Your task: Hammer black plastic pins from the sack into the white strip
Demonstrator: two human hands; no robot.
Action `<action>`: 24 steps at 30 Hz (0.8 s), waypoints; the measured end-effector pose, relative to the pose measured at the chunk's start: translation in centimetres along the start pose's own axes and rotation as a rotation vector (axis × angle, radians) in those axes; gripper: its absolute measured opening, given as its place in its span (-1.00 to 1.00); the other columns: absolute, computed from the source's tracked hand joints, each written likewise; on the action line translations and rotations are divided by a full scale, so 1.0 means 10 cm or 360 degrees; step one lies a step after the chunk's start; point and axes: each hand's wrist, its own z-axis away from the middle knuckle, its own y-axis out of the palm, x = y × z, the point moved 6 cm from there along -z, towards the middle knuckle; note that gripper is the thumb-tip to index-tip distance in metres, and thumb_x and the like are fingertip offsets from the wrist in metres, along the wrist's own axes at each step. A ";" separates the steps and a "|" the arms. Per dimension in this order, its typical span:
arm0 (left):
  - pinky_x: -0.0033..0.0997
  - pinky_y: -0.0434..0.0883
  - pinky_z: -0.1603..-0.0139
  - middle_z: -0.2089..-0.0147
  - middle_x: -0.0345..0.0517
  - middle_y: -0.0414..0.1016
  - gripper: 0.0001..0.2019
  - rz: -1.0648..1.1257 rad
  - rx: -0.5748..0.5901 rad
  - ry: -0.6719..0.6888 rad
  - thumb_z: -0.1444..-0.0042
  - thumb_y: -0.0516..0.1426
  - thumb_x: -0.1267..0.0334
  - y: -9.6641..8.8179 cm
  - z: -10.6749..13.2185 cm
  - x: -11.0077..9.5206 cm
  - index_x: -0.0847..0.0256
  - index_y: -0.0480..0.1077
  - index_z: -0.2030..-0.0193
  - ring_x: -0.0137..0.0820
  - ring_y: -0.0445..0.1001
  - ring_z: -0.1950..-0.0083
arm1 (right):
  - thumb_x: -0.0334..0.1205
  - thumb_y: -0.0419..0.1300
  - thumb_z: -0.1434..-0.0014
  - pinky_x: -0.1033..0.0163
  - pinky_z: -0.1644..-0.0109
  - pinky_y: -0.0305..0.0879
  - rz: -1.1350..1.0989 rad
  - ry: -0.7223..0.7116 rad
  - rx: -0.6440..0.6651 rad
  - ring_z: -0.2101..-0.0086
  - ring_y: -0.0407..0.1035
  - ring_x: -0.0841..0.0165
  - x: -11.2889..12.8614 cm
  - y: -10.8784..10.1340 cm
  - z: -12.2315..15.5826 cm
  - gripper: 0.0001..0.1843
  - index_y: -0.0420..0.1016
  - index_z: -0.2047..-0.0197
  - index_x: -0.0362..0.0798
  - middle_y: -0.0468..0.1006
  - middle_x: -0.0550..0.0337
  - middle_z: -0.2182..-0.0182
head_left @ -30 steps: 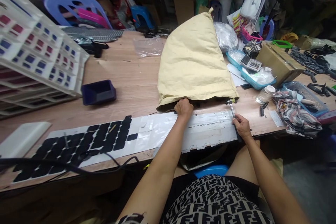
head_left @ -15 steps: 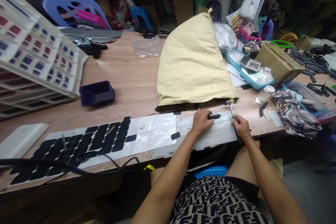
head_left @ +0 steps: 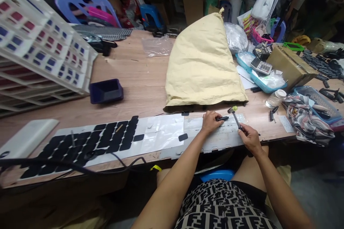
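My left hand [head_left: 211, 123] is closed on a slim black piece [head_left: 223, 118], pressing it against a grey-white board [head_left: 199, 143] along the table's front edge. What the piece is cannot be made out; part of it is under my fingers. In my right hand [head_left: 250, 139] is a small hammer [head_left: 235, 117], gripped by its handle. Its head, with a yellow-green face, is raised just to the right of the black piece and apart from it. A white sheet [head_left: 163, 134] with rows of black rounded pads [head_left: 113, 137] lies to the left.
A large cream sack [head_left: 204, 64] stands just behind the board. To the right are a jar [head_left: 276, 98], a patterned cloth [head_left: 309, 118] and blue baskets [head_left: 268, 86]. A purple tray [head_left: 106, 91], a white crate [head_left: 53, 50] and a black cable [head_left: 80, 173] are on the left.
The hammer has come a little toward me and to the left, its head turned so the yellow-green face shows more. My left hand keeps the black piece in place. The view has shifted slightly.
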 end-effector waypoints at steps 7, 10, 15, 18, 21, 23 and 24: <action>-0.24 0.25 -0.02 0.25 -0.20 0.56 -0.86 0.0035 -0.0034 0.0020 0.02 0.35 0.22 0.00 -0.01 0.02 0.10 0.59 0.28 -0.26 0.37 0.06 | -0.11 0.15 -0.24 0.12 0.13 0.47 0.0195 -0.0135 0.0032 0.29 0.51 0.21 0.03 0.06 0.15 -0.62 0.61 -0.03 -0.07 0.65 0.04 0.26; -0.24 0.24 -0.03 0.25 -0.20 0.56 -0.86 0.0033 -0.0033 0.0021 0.01 0.34 0.22 -0.01 -0.01 0.00 0.10 0.59 0.27 -0.27 0.37 0.05 | -0.09 0.14 -0.25 0.12 0.09 0.47 0.0167 -0.0150 0.0049 0.24 0.52 0.19 0.08 0.08 0.14 -0.60 0.60 -0.06 -0.03 0.65 0.03 0.21; -0.22 0.24 -0.06 0.21 -0.17 0.57 -0.86 0.0012 -0.0015 -0.0011 -0.02 0.32 0.19 -0.03 0.01 -0.02 0.10 0.59 0.25 -0.24 0.37 0.03 | -0.09 0.15 -0.21 0.12 0.11 0.44 0.0169 -0.0119 0.0195 0.28 0.50 0.19 0.12 0.15 0.11 -0.61 0.62 -0.03 0.00 0.64 0.05 0.27; -0.21 0.24 -0.07 0.20 -0.16 0.57 -0.86 -0.0005 0.0014 -0.0014 -0.02 0.32 0.18 -0.02 0.01 -0.01 0.09 0.59 0.25 -0.23 0.37 0.02 | -0.05 0.18 -0.19 0.13 0.11 0.44 0.0072 0.0021 0.0110 0.27 0.50 0.20 -0.04 0.09 0.04 -0.60 0.63 -0.02 -0.02 0.65 0.06 0.21; -0.20 0.24 -0.08 0.22 -0.16 0.56 -0.87 -0.0004 0.0018 -0.0002 -0.02 0.31 0.21 -0.01 -0.03 -0.01 0.11 0.58 0.26 -0.23 0.36 0.03 | -0.02 0.19 -0.20 0.18 0.17 0.41 -0.0067 0.0208 -0.0031 0.34 0.47 0.25 -0.26 -0.01 -0.08 -0.55 0.60 -0.06 -0.08 0.63 0.09 0.29; -0.19 0.24 -0.09 0.21 -0.15 0.54 -0.86 0.0008 -0.0003 0.0027 -0.04 0.31 0.20 -0.04 -0.02 -0.04 0.12 0.56 0.24 -0.23 0.36 0.02 | -0.03 0.17 -0.21 0.22 0.23 0.37 -0.0201 0.0319 -0.0081 0.40 0.42 0.30 -0.38 -0.04 -0.14 -0.56 0.59 -0.03 -0.11 0.58 0.16 0.42; -0.18 0.25 -0.10 0.18 -0.13 0.54 -0.85 0.0017 -0.0023 0.0059 -0.06 0.30 0.18 -0.06 0.01 -0.08 0.12 0.55 0.23 -0.23 0.36 0.02 | -0.03 0.17 -0.21 0.24 0.25 0.35 -0.0268 0.0358 -0.0097 0.42 0.40 0.31 -0.42 -0.04 -0.17 -0.57 0.60 -0.01 -0.12 0.54 0.19 0.46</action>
